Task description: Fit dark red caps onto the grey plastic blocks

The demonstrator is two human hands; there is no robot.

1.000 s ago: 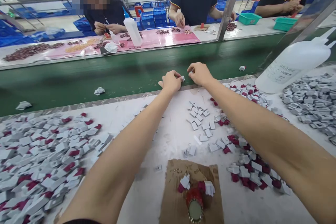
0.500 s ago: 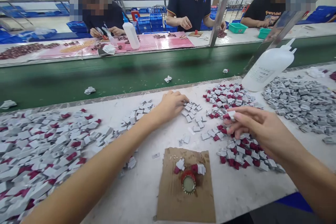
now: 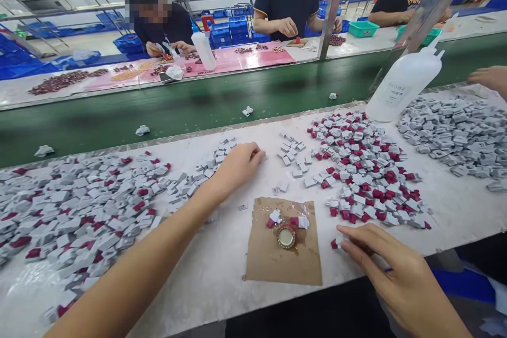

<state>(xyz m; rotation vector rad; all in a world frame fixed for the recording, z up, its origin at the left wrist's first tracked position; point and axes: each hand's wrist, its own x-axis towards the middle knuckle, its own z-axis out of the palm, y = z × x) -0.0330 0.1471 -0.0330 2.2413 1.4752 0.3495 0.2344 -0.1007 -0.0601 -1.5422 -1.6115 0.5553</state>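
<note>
My right hand (image 3: 400, 266) pinches a small grey-and-dark-red plastic piece (image 3: 336, 242) between thumb and fingers, low over the table's near edge. My left hand (image 3: 241, 165) has its fingers curled together, left of a loose group of small grey blocks (image 3: 291, 149); what is in its fingertips, if anything, is hidden. Between the hands lies a square of brown cardboard (image 3: 283, 266). On it are a bottle cap (image 3: 285, 237) with wet-looking stains around it and two grey-and-dark-red pieces (image 3: 300, 222). Beyond my right hand spreads a pile of similar pieces (image 3: 368, 169).
A large pile of grey and red pieces (image 3: 79, 206) covers the left. Grey parts (image 3: 455, 134) are heaped at right, near a white squeeze bottle (image 3: 404, 84) and another person's hand (image 3: 491, 79). A green belt (image 3: 198, 100) runs behind; co-workers sit across it.
My right hand has come down and nearer from over the right pile, still holding its piece. My left hand has drawn left from the grey blocks. Another person's hand has appeared at the right edge.
</note>
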